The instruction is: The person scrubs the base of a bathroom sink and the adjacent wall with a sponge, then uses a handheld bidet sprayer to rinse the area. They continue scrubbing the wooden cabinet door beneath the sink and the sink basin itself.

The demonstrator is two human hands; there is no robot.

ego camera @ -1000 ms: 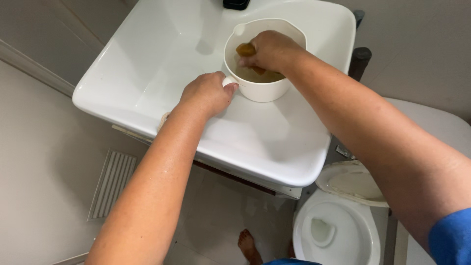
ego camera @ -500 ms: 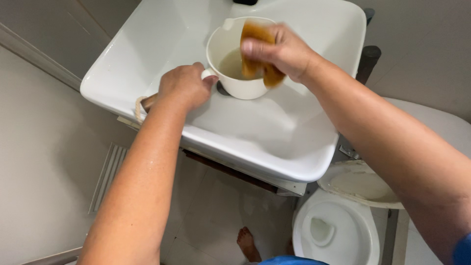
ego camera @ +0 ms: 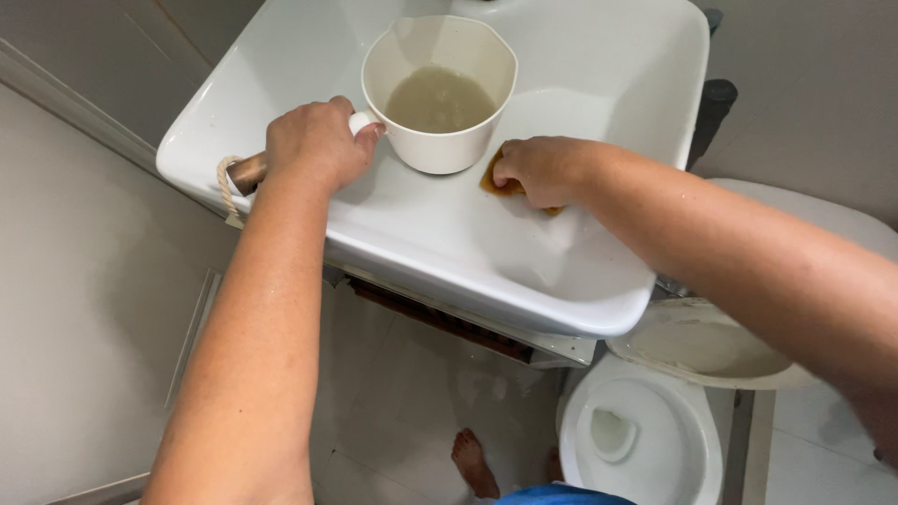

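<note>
White porcelain fills most of the view: a shallow rectangular sink (ego camera: 309,56) with a cream scoop pot (ego camera: 438,89) standing in it, part full of murky water. The left hand (ego camera: 313,145) is clenched around the pot's handle, whose wooden end (ego camera: 245,173) with a rope loop pokes out behind the fist, over the sink's rim. That grip looks meant to keep the pot steady and upright so the water stays in.

Just right of the pot, the right hand (ego camera: 543,168) is curled and pressed down on a brownish-yellow sponge (ego camera: 496,180), flat against the basin floor; only the sponge's edges show past the fingers. It lies close beside the pot's wall, though I cannot tell whether they touch.

Beyond the right hand, bare basin runs out to the raised rim, giving room on that side and towards the person. The pot closes off the side towards the left hand. Below the sink's near edge are a tiled floor (ego camera: 421,402), a bare foot (ego camera: 472,463) and, under the right forearm, an open toilet bowl (ego camera: 645,440).
</note>
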